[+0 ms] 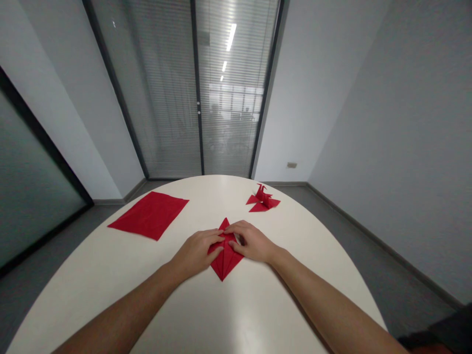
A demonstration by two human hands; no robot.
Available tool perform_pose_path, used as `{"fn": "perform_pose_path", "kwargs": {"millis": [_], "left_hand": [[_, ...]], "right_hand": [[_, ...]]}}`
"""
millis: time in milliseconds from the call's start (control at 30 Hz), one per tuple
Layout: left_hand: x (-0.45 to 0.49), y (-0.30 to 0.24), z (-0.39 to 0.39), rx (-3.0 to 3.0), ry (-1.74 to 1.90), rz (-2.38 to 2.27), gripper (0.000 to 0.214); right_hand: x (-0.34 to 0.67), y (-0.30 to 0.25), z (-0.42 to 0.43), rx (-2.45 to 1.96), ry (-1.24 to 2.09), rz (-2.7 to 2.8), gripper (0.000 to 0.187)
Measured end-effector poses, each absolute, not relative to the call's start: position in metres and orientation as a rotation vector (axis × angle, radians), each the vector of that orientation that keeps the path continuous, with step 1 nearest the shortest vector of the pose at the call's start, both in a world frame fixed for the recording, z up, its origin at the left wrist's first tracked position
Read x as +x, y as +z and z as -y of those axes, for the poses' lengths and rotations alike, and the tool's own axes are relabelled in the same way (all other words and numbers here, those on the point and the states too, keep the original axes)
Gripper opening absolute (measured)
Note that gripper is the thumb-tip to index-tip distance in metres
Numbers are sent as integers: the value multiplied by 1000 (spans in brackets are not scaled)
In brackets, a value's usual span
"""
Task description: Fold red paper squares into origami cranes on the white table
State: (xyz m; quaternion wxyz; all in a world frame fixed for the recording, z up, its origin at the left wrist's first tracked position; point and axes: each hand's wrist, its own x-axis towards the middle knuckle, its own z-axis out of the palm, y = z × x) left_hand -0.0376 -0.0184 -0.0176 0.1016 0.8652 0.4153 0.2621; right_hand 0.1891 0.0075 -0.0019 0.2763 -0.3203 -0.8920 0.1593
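Observation:
A partly folded red paper (224, 261), diamond-shaped with points near and far, lies flat on the white round table (228, 314). My left hand (197, 250) rests on its left half, fingers pressing down toward the middle crease. My right hand (249, 241) covers its right upper part, fingertips pinched on the paper near the top point. Both hands meet over the paper's centre.
A flat stack of red paper sheets (149, 215) lies at the table's left. A finished red paper crane (263, 199) stands at the far right. Glass doors with blinds (195, 88) are behind the table; grey floor surrounds it.

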Motion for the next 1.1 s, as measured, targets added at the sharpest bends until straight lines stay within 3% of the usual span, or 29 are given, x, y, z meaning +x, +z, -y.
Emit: {"fn": "perform_pose_path", "kwargs": {"millis": [400,567,833,1100], "left_hand": [[-33,-4,27,2567,700,-1185,21],[-29,0,34,2670,644,-1194,38],[-35,-3,34,2679,599,-1103,31],[-41,-4,31,2672,660,-950,32]], "right_hand": [[195,-4,-12,-854,450,2434,17],[194,0,-8,-897,434,2452,8],[199,-14,-18,-985,261,2312,37],[202,-20,-21,-1020,243,2304,34]]}}
